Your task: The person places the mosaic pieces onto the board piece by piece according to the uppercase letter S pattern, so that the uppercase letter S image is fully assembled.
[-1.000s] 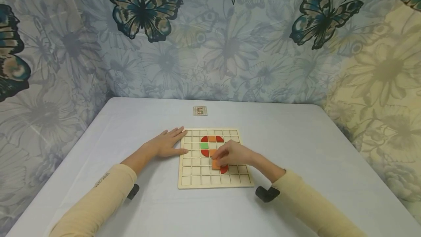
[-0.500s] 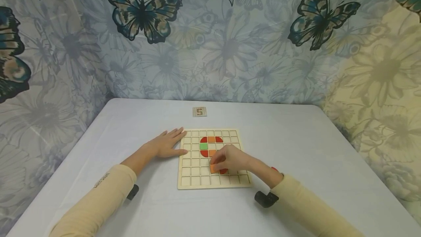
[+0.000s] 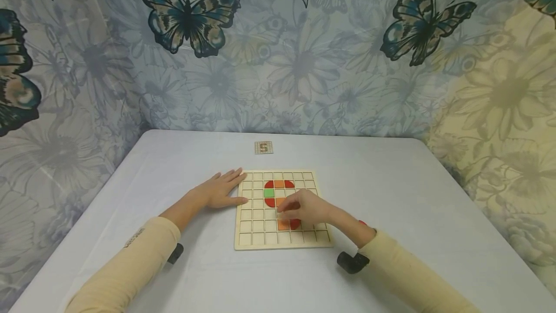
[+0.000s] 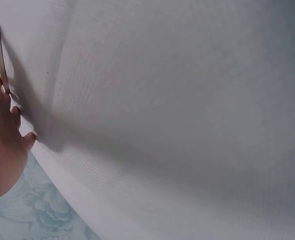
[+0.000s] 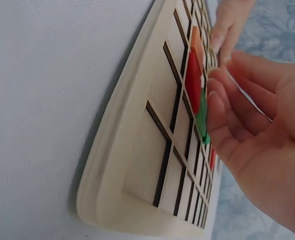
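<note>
A light wooden grid board [image 3: 256,240] lies on the white table. My left hand [image 3: 221,190] is spread at its left edge, fingertips and thumb touching the rim. Over the lower middle of the board hovers my right hand [image 3: 306,206], fingers loosely bent and nothing visible between them. Just below its fingertips an orange square tile [image 3: 283,225] sits in a cell, beside a red rounded tile [image 3: 295,224]. Farther up are more red and orange tiles and a green square tile [image 3: 269,192]. In the right wrist view another green tile [image 5: 201,120] adjoins the red one; the hand hides it in the head view.
A small square card [image 3: 263,147] with a blocky figure like a 5 lies behind the board. A butterfly-patterned cloth [image 3: 304,62] hangs along the table's back and sides. Black cameras [image 3: 353,262] are worn on both wrists.
The right hand carried the orange tile slightly down and left, set it into the cell beside the red tile, and let it go. The left hand has stayed at the board's edge.
</note>
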Motion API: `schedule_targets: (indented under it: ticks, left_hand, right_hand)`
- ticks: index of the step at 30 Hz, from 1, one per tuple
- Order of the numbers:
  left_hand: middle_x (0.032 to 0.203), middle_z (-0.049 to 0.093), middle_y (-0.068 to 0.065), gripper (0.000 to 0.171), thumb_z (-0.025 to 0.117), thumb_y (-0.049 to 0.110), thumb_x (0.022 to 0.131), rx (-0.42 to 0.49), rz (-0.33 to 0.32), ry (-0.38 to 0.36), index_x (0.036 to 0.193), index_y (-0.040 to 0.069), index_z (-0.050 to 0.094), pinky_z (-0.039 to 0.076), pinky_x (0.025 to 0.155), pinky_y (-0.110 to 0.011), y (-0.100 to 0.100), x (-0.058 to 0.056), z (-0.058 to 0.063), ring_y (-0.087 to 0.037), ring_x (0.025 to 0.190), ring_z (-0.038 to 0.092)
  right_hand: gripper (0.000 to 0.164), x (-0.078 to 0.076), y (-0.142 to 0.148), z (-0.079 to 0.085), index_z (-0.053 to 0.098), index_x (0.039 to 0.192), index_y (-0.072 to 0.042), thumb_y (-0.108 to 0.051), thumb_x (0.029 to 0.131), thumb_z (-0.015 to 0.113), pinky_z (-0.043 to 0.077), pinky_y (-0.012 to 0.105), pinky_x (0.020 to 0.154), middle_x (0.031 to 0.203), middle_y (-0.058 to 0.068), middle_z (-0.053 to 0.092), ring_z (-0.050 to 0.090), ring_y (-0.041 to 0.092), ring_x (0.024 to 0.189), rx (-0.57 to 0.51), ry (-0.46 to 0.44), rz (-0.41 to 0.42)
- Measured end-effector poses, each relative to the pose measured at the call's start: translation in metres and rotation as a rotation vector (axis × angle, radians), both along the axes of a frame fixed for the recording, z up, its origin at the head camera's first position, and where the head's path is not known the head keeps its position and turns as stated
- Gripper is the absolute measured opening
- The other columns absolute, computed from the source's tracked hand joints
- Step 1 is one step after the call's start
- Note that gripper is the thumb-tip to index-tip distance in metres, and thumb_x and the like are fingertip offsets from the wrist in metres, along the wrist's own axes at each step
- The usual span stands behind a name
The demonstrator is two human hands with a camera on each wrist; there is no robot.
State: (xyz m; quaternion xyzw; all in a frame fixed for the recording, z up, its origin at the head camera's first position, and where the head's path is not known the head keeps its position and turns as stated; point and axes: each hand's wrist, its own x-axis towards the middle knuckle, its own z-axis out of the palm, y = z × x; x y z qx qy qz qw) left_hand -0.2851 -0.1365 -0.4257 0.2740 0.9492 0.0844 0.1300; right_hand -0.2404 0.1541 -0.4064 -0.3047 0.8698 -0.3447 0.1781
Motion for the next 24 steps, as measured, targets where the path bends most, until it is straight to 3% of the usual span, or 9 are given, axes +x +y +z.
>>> schedule_targets:
  ticks: [7,14,21,24]
  left_hand:
    - [0.159,0.009,-0.008,0.088,0.041,0.068,0.091,-0.007,-0.002,-0.005,0.154,0.014,0.015,0.008,0.113,-0.052,0.001,0.0,0.001,-0.028,0.144,0.01]
    - [0.159,0.009,-0.008,0.088,0.04,0.068,0.09,-0.014,0.001,-0.004,0.154,0.013,0.015,0.009,0.113,-0.052,0.001,0.0,0.001,-0.027,0.144,0.01]
    - [0.159,0.009,-0.008,0.089,0.04,0.068,0.09,-0.008,-0.01,0.003,0.154,0.013,0.015,0.009,0.112,-0.053,0.0,0.0,0.0,-0.028,0.144,0.01]
    - [0.159,0.009,-0.008,0.089,0.04,0.069,0.09,-0.007,-0.009,0.004,0.154,0.013,0.015,0.009,0.112,-0.053,-0.001,-0.001,0.0,-0.028,0.143,0.01]
  right_hand:
    - [0.032,-0.01,0.015,-0.006,0.069,0.112,-0.003,-0.029,0.094,0.062,0.054,0.033,0.074,0.093,0.005,0.067,0.063,0.02,0.083,-0.18,-0.24,-0.139]
    - [0.042,-0.013,0.033,-0.003,0.057,0.124,0.008,-0.026,0.1,0.053,0.052,0.037,0.086,0.107,0.017,0.065,0.063,0.026,0.098,-0.34,-0.401,-0.187]
    - [0.043,-0.01,0.053,0.004,0.047,0.13,0.015,-0.018,0.102,0.047,0.047,0.038,0.094,0.123,0.027,0.057,0.057,0.032,0.111,-0.415,-0.461,-0.226]
    - [0.047,-0.008,0.062,0.006,0.046,0.131,0.015,-0.021,0.102,0.048,0.046,0.037,0.095,0.123,0.027,0.056,0.056,0.033,0.113,-0.413,-0.46,-0.265]
